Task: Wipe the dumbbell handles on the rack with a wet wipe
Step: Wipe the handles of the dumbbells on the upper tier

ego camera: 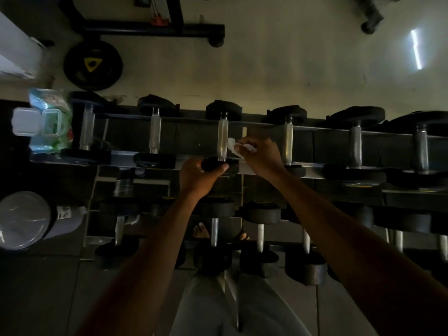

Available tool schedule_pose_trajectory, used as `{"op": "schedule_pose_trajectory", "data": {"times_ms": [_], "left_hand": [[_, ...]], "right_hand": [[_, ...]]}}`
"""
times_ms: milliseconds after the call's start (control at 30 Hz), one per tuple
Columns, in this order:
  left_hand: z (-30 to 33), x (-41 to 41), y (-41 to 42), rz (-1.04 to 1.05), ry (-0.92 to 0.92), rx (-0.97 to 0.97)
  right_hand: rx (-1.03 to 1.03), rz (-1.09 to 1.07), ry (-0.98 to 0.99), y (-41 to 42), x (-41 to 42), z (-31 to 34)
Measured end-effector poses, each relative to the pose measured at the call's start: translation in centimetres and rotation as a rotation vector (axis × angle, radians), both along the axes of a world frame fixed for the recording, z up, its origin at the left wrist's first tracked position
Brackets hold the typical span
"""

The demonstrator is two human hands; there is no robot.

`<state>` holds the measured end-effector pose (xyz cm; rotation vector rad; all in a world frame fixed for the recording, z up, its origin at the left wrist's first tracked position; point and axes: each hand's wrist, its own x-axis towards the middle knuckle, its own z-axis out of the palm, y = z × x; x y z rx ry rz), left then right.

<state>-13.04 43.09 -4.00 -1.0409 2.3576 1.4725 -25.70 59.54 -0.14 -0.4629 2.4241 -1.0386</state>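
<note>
White wet wipe (pixel 234 147) pinched in right hand (pixel 260 155); left hand (pixel 197 177) grips dumbbell (pixel 221 144) end.

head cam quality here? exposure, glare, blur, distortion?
Head view: underexposed, with the lower rack tier and floor nearly black; a bright streak of light glares on the pale surface behind; wide-angle bending at the edges; the wipes pack at left is soft; the wet wipe in the right hand stays readable.
</note>
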Motion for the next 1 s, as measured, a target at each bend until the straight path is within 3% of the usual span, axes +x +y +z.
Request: {"op": "schedule_pose_trajectory", "data": {"times_ms": [200, 333, 500, 767, 900, 1000], "left_hand": [[-1.9, 0.6, -0.9, 0.069, -0.01, 0.079], [-1.5, 0.4, -1.0, 0.048, -0.001, 0.055], [-1.7, 0.6, -1.1, 0.064, 0.012, 0.078], [-1.8, 0.7, -1.1, 0.101, -0.012, 0.121], [-2.2, 0.4, -1.6, 0.049, 0.0, 0.128], [-2.2, 0.6, -1.6, 0.063, -0.004, 0.147]], "right_hand": [[0.019, 0.065, 0.095, -1.8, -1.0, -0.5], [0.038, 0.247, 0.222, -3.6, -1.8, -0.9], [0.265, 0.564, 0.272, -4.3, -2.9, -1.5], [0.562, 0.918, 0.562, -8.3, -4.1, -0.5], [0.812, 1.035, 0.56, -11.4, -4.0, -0.9], [0.865, 1.04, 0.542, -12.5, -3.7, -1.2]]}}
